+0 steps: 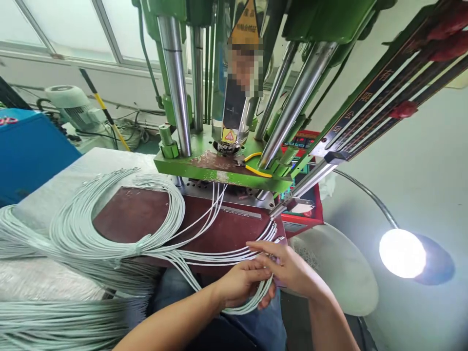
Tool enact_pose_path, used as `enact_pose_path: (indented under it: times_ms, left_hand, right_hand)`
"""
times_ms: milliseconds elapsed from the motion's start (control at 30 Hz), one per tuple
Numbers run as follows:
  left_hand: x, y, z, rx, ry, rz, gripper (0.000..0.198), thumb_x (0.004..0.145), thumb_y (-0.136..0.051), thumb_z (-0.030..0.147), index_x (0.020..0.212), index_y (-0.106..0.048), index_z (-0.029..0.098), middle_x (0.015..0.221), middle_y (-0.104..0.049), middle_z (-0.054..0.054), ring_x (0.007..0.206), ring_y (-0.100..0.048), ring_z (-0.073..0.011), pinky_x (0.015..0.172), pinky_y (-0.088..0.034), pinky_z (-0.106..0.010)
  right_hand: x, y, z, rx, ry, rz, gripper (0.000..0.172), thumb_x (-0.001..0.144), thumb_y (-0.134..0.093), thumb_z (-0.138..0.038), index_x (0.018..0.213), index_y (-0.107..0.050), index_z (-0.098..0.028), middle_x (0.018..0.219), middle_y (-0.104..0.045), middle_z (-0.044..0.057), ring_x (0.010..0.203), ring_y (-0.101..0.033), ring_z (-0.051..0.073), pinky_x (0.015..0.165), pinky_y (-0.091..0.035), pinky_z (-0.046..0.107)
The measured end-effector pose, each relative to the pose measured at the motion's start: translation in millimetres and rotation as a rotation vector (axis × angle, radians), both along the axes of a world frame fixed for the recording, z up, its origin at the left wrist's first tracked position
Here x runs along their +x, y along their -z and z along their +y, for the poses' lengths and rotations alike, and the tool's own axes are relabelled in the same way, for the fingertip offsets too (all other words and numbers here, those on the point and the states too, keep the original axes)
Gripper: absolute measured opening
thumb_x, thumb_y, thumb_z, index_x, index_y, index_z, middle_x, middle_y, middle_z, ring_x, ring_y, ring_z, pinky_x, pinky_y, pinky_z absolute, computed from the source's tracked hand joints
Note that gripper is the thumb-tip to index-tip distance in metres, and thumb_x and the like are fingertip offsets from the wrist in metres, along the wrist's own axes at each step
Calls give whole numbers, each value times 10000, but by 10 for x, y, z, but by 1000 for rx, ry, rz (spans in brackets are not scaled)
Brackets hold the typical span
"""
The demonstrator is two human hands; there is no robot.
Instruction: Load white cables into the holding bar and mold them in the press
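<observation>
Near the right front of the brown board, my left hand point(245, 282) is closed around a bundle of pale white cables point(252, 303) that loops down over my lap. My right hand point(288, 265) meets it from the right, with bent fingers closing on the cable ends beside my left fingertips. Its fingertips partly hide those ends. Several other cable ends with small metal tips point(271, 229) lie just beyond my right hand. A large tied coil of the same cable point(98, 243) rests to the left, and strands run from it towards my hands.
A green press point(190, 168) with steel columns stands ahead; a few cables enter beneath its plate. Yellow-handled cutters point(258, 170) lie on the plate. A metal strip point(241, 211) is on the brown board point(234, 231). A lit lamp point(402, 253) is at right, more cable bundles point(62, 321) at left.
</observation>
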State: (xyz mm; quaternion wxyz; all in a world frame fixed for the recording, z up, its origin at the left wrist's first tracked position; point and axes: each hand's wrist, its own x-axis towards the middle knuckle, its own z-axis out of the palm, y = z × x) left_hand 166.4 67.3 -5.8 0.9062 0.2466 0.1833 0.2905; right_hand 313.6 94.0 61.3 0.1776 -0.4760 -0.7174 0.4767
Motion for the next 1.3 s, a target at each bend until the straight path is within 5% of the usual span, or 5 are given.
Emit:
enact_pose_path:
  times_ms: [133, 500, 733, 933, 1300]
  left_hand:
    - [-106, 0, 0, 12, -77, 18, 375, 717, -746, 488, 693, -644, 128, 584, -601, -26, 465, -541, -120, 477, -431, -253]
    - [-360, -96, -70, 10, -230, 210, 308, 798, -706, 376, 977, -610, 145, 702, -682, -27, 477, -528, -97, 499, -417, -246]
    - [-334, -150, -110, 38, -274, 220, 289, 800, -700, 391, 930, -567, 170, 754, -705, -41, 469, -531, -94, 487, -412, -237]
    - [-236, -195, -64, 89, -217, 271, 261, 791, -700, 405, 802, -600, 164, 613, -602, 19, 419, -468, -67, 444, -361, -210]
    - [-49, -183, -48, 208, -173, 440, 371, 764, -688, 465, 572, -589, 164, 503, -554, 2, 440, -446, -90, 493, -370, -240]
  right_hand:
    - [-160, -69, 117, -68, -251, -16, 320, 960, -491, -378, 1152, -709, -242, 1073, -738, 28, 992, -694, 212, 839, -553, 310]
    - [-619, 499, 1104, 459, 42, -637, 276, 928, -591, -290, 1140, -648, -123, 1172, -622, 138, 1163, -545, 253, 998, -447, 370]
    - [-336, 256, 648, 318, 173, -604, 229, 952, -519, -277, 1126, -574, -140, 1019, -676, 124, 900, -653, 236, 790, -498, 352]
    - [118, 149, 41, -93, 344, 95, 447, 923, -528, -382, 1298, -542, -139, 761, -635, -2, 535, -537, 86, 513, -461, 218]
    - [71, 84, -178, -127, 404, 218, 454, 911, -547, -400, 1292, -636, -172, 781, -680, 10, 607, -539, 99, 637, -483, 249]
